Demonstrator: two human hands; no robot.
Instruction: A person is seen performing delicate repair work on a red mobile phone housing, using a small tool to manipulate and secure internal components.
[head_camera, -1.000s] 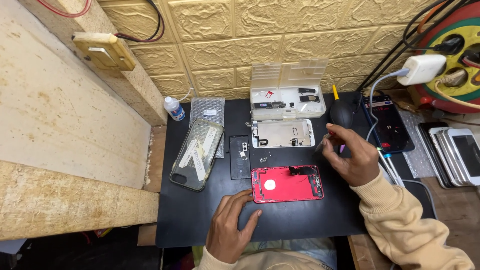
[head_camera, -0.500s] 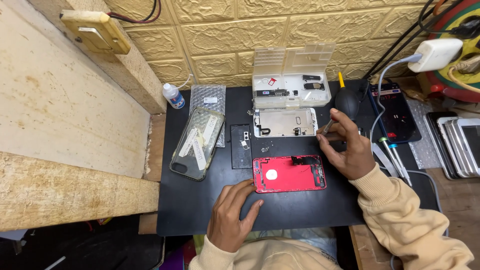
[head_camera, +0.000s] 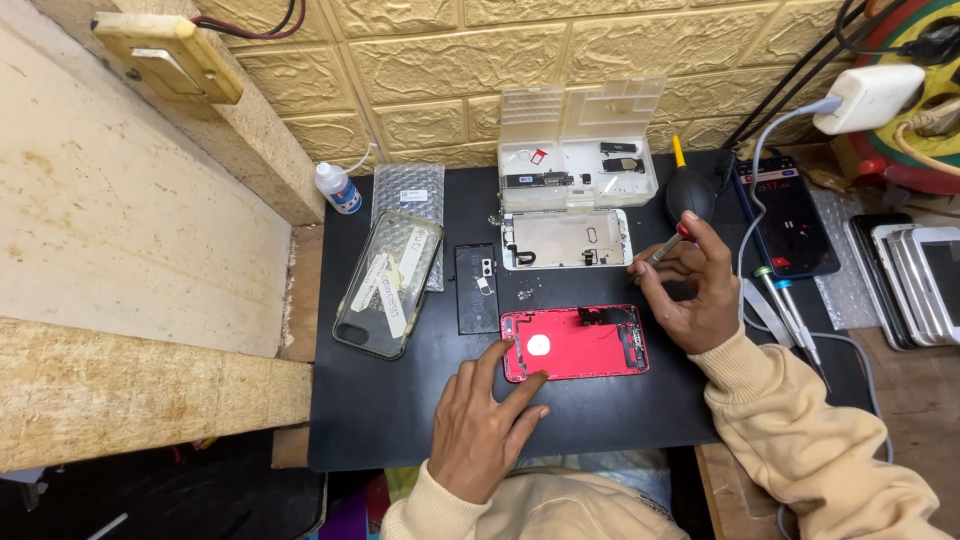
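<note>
On the black work mat I count two opened phone housings: one red phone housing lying flat near the front edge, and one silver phone housing just behind it. My left hand rests on the mat with its fingers spread, two fingertips pressing on the red housing's left end. My right hand hovers just right of the red housing, fingers curled and pinching one small screwdriver with a red collar, its tip pointing down-left toward the gap between the two housings.

Behind the silver housing stands one clear plastic parts box, lid raised, with a few small parts in its compartments. Left of the housings I see one dark rectangular pad with two small pale pieces on it, then one clear phone case holding several white strips, lying partly over one sheet of bubble wrap. One small white bottle with a blue label stands at the mat's back left corner.

To the right sit one black air blower, one dark phone with its screen lit, and two slim tools side by side. One white charger hangs on the wall, and a row of phones lies at the far right; I cannot count them surely.
</note>
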